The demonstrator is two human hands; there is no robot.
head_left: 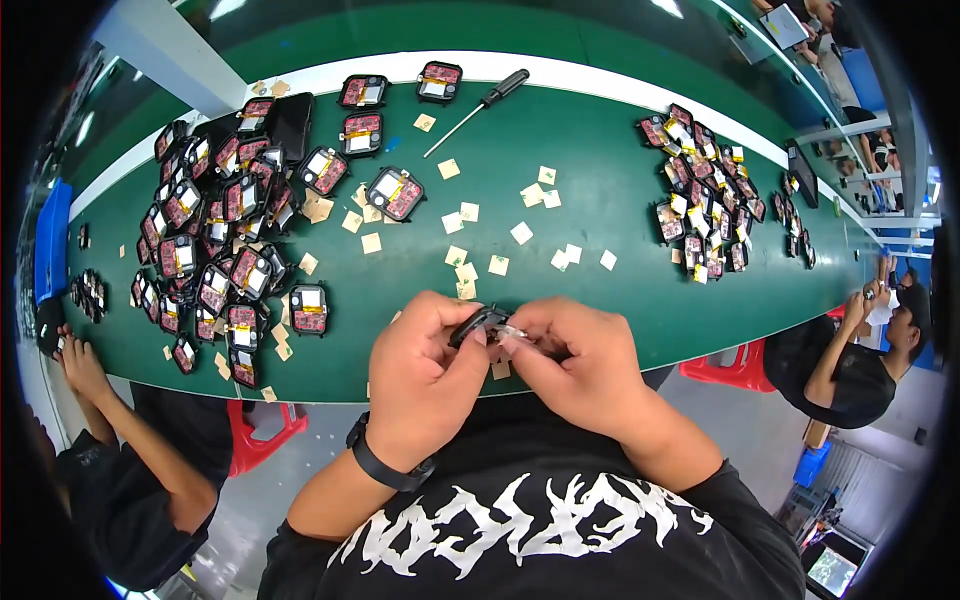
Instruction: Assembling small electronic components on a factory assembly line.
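Observation:
Close to my body, at the table's near edge, my left hand (428, 352) grips a small black device casing (470, 326) between thumb and fingers. My right hand (585, 362) is closed at the casing's right side, its thumb and fingers pinching a small, pale, clear-looking piece (513, 336) against it. The casing's inside is mostly hidden by my fingers. Just beyond my hands lie small cream paper squares (498, 265). Farther off, an open casing with a red circuit board and white battery (395, 194) lies face up.
A large heap of similar casings (240, 198) covers the left of the green table (600, 215); a smaller heap (700, 195) lies right. A black screwdriver (490, 100) rests near the far edge. Co-workers sit at left (150, 460) and right (840, 360), near red stools (735, 370).

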